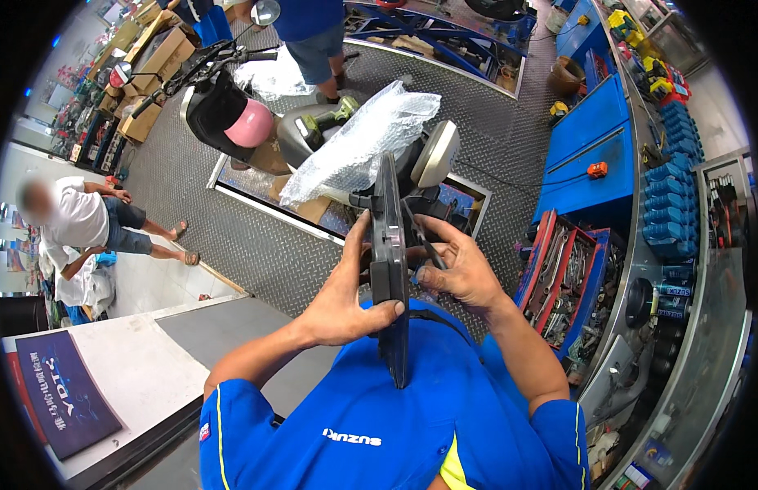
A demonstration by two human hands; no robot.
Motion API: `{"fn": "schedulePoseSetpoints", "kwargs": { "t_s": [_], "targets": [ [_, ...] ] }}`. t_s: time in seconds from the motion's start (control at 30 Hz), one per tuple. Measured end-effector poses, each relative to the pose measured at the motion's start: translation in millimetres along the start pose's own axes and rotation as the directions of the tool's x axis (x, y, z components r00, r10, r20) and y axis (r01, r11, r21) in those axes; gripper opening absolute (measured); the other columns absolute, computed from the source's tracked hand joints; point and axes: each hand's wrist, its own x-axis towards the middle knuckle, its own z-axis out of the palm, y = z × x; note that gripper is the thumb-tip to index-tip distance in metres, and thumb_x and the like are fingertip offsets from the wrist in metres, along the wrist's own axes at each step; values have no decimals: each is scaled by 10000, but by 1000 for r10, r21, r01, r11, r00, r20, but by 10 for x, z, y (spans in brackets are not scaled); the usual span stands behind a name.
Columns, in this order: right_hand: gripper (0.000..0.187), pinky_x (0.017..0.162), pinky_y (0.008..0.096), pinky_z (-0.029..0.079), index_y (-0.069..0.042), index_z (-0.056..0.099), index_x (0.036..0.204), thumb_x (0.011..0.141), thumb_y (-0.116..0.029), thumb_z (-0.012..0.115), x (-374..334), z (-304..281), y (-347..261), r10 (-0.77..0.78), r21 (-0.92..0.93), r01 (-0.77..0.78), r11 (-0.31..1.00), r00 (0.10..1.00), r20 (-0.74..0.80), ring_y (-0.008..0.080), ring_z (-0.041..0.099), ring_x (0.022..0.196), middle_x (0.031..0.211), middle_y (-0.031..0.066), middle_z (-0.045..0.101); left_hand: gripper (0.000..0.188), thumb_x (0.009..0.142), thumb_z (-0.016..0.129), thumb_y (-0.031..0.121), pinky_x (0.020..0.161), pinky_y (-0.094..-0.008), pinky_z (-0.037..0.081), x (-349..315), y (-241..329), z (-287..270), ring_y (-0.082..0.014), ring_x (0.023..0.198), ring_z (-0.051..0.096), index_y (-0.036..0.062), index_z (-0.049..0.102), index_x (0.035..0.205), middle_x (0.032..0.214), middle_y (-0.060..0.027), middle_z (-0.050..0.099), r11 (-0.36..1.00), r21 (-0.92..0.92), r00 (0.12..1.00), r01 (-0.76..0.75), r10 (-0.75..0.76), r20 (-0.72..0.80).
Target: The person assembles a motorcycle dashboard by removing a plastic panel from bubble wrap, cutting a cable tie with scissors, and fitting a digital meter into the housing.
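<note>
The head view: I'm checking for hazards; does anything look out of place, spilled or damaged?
A crumpled clear plastic sheet lies across the scooter, which looks untidy, and tools lie jumbled in the red tray. No spill is obvious. The held dark panel shows nearly edge-on, so damage is unclear.

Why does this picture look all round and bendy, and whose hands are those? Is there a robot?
No robot here! A person wears a camera on their head. Its fisheye lens looks down and bends straight edges, so you see their own blue shirt below.

Their left hand grips a flat black panel, seen edge-on. Their right hand seems to hold a thin dark piece; I can't tell what it is.

Ahead, clear plastic wrapping lies over part of a scooter, above a bumpy metal floor. On the right, wrenches lie in a red tray.
</note>
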Motion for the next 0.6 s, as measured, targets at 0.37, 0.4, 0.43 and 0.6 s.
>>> {"fn": "schedulePoseSetpoints", "kwargs": {
  "t_s": [0.37,0.4,0.43,0.6],
  "targets": [
    [986,1016,374,539,47,424,1531,742,-188,967,171,171,-289,65,-215,-53,975,997,46,246,634,1213,1305,160,654,1262,773,795,242,1195,-518,388,29,5,-1,-418,1410,490,42,-74,1665,1484,-312,446,999,34,997,-18,15,74],
    [970,1063,384,512,48,438,1527,737,-167,958,167,181,-309,64,-195,-53,979,997,49,252,618,1240,1311,146,649,1260,775,799,253,1192,-525,390,29,10,-1,-417,1408,491,47,-67,1667,1483,-309,448,999,23,997,-23,21,75],
    [970,1041,374,523,49,437,1527,737,-169,957,173,166,-305,69,-197,-56,979,996,63,243,625,1221,1305,142,649,1257,776,799,252,1190,-526,392,34,4,-5,-416,1406,493,48,-65,1667,1481,-308,448,999,20,996,-31,30,80],
    [959,898,318,568,58,426,1524,753,-174,945,187,124,-261,129,-182,-113,977,989,79,187,652,1113,1261,128,652,1248,777,798,240,1186,-521,401,23,11,12,-416,1392,506,47,-57,1666,1464,-308,464,1000,-1,998,-25,25,60]
  ]
}}
